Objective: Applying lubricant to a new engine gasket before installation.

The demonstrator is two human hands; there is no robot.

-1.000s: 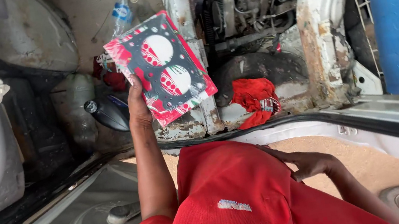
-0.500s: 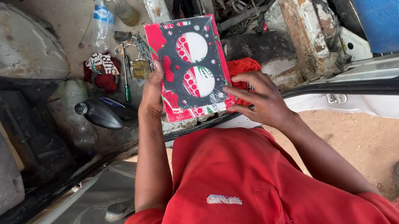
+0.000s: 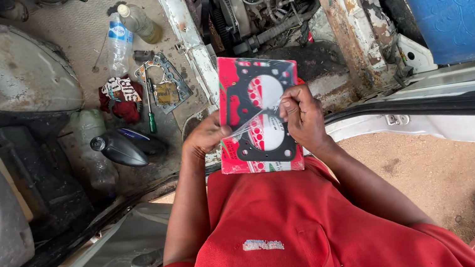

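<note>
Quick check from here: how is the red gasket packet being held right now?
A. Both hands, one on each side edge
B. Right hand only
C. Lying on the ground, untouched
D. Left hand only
A: the left hand grips the left edge of the red gasket packet and the right hand pinches its clear wrap on the right edge.

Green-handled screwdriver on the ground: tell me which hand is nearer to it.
Left. The left hand grips the gasket packet's left edge, on the side where the green-handled screwdriver lies. The right hand holds the packet's far edge, farther away.
</note>
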